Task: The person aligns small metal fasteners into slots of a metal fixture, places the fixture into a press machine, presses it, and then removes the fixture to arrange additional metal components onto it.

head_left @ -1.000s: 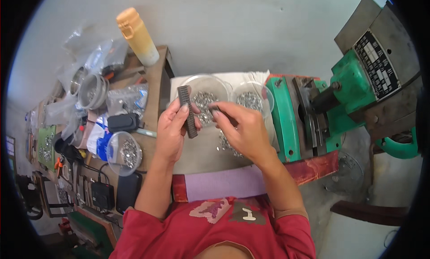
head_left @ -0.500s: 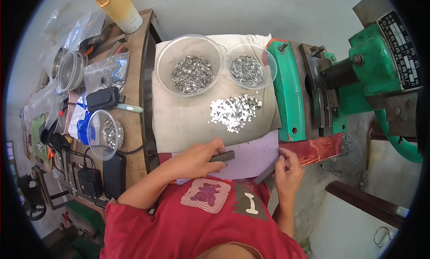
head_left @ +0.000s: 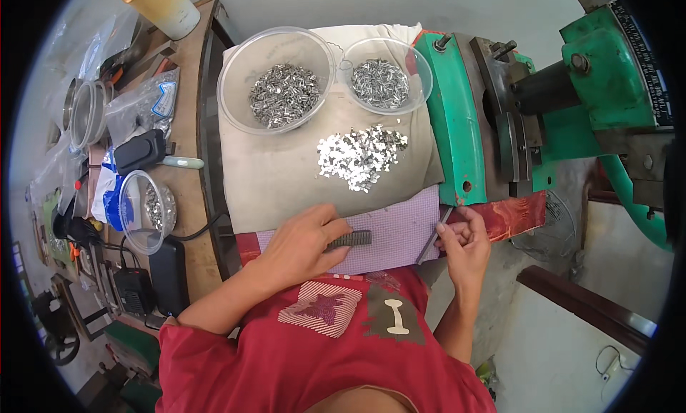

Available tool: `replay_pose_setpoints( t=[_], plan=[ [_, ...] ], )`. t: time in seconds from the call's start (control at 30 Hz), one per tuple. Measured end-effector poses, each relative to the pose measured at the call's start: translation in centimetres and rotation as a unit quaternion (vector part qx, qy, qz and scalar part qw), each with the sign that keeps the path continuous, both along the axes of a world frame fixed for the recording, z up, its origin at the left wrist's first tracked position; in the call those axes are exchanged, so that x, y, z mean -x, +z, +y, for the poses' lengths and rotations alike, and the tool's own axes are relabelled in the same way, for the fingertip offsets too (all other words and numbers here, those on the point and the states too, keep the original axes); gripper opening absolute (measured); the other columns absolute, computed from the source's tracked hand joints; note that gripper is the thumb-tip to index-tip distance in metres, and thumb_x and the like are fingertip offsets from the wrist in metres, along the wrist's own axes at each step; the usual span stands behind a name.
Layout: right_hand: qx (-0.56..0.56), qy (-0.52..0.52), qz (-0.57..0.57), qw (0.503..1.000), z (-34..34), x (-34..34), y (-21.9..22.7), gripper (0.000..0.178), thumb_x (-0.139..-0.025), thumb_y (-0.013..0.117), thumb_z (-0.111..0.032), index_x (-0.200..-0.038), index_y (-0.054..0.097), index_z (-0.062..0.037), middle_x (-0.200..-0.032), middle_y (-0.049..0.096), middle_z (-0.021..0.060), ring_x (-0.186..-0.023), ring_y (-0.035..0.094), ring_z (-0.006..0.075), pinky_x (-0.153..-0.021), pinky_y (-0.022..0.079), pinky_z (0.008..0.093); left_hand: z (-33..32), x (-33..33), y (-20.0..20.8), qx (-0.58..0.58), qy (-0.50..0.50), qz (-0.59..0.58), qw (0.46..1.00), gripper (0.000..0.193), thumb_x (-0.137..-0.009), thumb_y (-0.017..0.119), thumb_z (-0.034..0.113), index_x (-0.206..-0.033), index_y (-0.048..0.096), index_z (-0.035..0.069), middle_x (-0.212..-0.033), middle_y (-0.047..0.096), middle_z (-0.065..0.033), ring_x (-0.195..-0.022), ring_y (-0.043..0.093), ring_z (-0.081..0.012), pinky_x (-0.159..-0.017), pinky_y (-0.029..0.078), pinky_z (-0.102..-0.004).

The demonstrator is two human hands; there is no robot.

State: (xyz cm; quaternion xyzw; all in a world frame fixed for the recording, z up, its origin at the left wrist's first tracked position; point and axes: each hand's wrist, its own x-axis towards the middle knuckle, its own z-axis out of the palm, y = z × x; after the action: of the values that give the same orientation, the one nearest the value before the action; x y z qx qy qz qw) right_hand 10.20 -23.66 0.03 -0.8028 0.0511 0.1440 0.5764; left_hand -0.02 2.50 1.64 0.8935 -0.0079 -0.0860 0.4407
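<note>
My left hand (head_left: 301, 247) is closed around one end of a dark ridged metal block (head_left: 357, 238), which lies level just above or on a purple checked cloth (head_left: 400, 224). In my right hand (head_left: 466, 249), thumb and forefinger pinch a thin dark metal strip (head_left: 431, 240) that slants over the cloth's right part. Beyond both hands, a loose pile of small shiny metal pieces (head_left: 361, 156) lies on a beige cloth (head_left: 268, 177). Behind it stand a large clear tub (head_left: 232, 91) and a smaller clear tub (head_left: 421, 77), both holding small metal pins.
A green machine (head_left: 454, 127) with a dark vise-like part stands close on my right. At left, a wooden bench (head_left: 193, 91) carries a tilted clear cup (head_left: 132, 213) of metal pieces, plastic bags, a black box (head_left: 170, 277), cables and a yellow-white bottle (head_left: 164, 13).
The view has shifted, so the scene sits higher and more to the left. My right hand has turned and raised the metal strip over the cloth; my left hand keeps its block.
</note>
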Motion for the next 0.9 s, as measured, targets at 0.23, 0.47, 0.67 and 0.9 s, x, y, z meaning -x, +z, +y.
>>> replay_pose_setpoints(
  t=[0.23, 0.47, 0.67, 0.9],
  plan=[
    [0.127, 0.091, -0.196, 0.968, 2.9, 2.1, 0.1, 0.022, -0.080, 0.081, -0.005, -0.096, 0.067, -0.0011, -0.075, 0.066, 0.0069, -0.059, 0.062, 0.0128, -0.055, 0.049, 0.0269, -0.4, 0.2, -1.4, -0.078, -0.022, -0.135, 0.988, 0.026, -0.074, 0.080, 0.014, -0.095, 0.068, 0.005, -0.094, 0.058, -0.0077, -0.087, 0.058, -0.0278, -0.074, 0.046, -0.0401],
    [0.135, 0.245, -0.292, 0.914, 6.1, 1.0, 0.8, 0.014, -0.079, 0.079, -0.009, -0.090, 0.070, -0.0059, -0.082, 0.067, 0.0083, -0.069, 0.066, 0.0258, -0.060, 0.052, 0.0361, 0.6, 0.0, -0.4, -0.020, 0.046, -0.133, 0.990, 0.021, -0.077, 0.078, 0.009, -0.093, 0.066, 0.004, -0.096, 0.059, -0.0102, -0.087, 0.061, -0.0303, -0.074, 0.050, -0.0394],
    [0.194, 0.312, -0.309, 0.877, 8.2, 0.5, 1.7, 0.009, -0.081, 0.076, -0.008, -0.086, 0.068, -0.0061, -0.079, 0.063, 0.0087, -0.070, 0.065, 0.0311, -0.060, 0.051, 0.0411, 2.2, -1.0, 0.0, -0.061, 0.134, -0.137, 0.980, 0.019, -0.081, 0.071, 0.003, -0.095, 0.059, 0.002, -0.097, 0.055, -0.0135, -0.093, 0.059, -0.0350, -0.077, 0.049, -0.0435],
    [0.235, 0.421, -0.263, 0.836, 8.7, -0.7, 2.6, 0.011, -0.079, 0.074, -0.010, -0.083, 0.065, -0.0064, -0.077, 0.063, 0.0096, -0.067, 0.066, 0.0294, -0.060, 0.052, 0.0407, 2.3, -2.0, -1.1, -0.109, 0.167, -0.149, 0.969, 0.023, -0.083, 0.069, 0.001, -0.103, 0.059, 0.002, -0.100, 0.056, -0.0148, -0.091, 0.059, -0.0362, -0.077, 0.049, -0.0430]
  ],
)
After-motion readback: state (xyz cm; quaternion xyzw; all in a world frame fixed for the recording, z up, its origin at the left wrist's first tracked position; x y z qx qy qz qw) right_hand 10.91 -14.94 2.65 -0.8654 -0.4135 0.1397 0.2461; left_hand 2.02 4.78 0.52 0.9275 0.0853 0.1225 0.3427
